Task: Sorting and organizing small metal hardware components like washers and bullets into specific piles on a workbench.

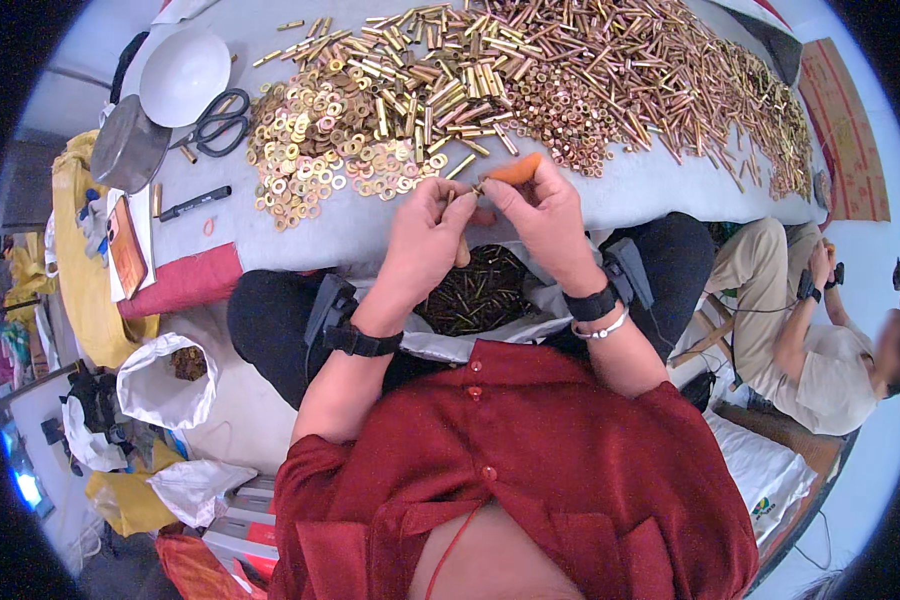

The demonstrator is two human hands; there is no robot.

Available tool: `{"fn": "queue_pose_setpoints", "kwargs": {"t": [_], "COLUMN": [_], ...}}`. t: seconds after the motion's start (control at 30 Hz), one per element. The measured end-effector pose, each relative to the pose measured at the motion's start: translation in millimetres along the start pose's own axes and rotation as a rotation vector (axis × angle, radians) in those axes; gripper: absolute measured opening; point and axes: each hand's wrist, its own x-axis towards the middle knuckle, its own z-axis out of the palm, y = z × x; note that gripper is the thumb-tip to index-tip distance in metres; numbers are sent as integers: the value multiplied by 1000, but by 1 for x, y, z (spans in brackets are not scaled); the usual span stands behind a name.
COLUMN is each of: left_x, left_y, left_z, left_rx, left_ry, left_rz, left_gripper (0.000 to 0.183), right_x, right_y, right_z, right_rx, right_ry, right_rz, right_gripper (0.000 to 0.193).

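Head view, inspected from the hands outward. Left hand [425, 235] closed in a pinch on a small brass pin [460, 195], barely visible at the fingertips. Right hand [542, 215] pinching the same pin from the other side, an orange cover [515, 170] on one fingertip. Directly below, in the lap: a white bag [450, 345] partly filled with dark finished pieces [475, 290]. Ahead on the grey table [370, 225]: a heap of brass washers [320, 140], loose brass pins and tubes [610, 80] spread wide. Judged early to midway: small share done, bulk of stock left. Scissors [215, 120] and white bowl [183, 75] at far left.
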Motion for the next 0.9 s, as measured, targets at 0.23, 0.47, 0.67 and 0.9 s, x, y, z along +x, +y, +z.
{"fn": "queue_pose_setpoints", "kwargs": {"t": [0.23,0.47,0.67,0.9], "left_x": [-2,0,-1,0], "left_y": [-6,-20,-6,1], "left_z": [3,9,8,0], "left_rx": [44,287,-127,-314], "left_ry": [-51,57,-79,-146], "left_rz": [-51,320,59,42], "left_gripper": [14,13,13,15], "right_x": [-12,0,-1,-8], "right_y": [-7,-28,-21,7], "right_z": [-3,-21,-11,-24], "right_rx": [11,-525,-370,441], "right_ry": [4,-145,-24,-65], "right_rz": [27,-195,-228,225], "right_gripper": [12,18,42,73]}}
